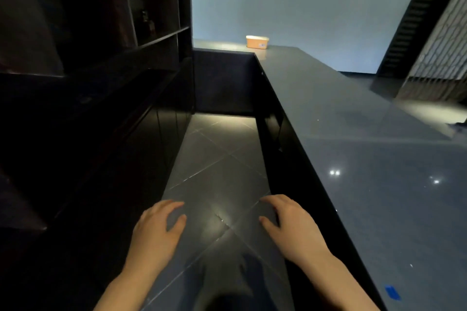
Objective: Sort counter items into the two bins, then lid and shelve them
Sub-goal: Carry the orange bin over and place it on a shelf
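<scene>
An orange bin with a pale lid stands far off at the end of the long grey counter. My left hand and my right hand hover low in front of me over the tiled floor, fingers loosely spread and relaxed, holding nothing. Both are well short of the bin, in the aisle between the counter and the dark shelves. A second bin is not in view.
Dark shelving and cabinets run along the left side of the narrow aisle. The counter's black front borders the right. A blue tape mark sits on the counter near me. A slatted screen stands at the far right.
</scene>
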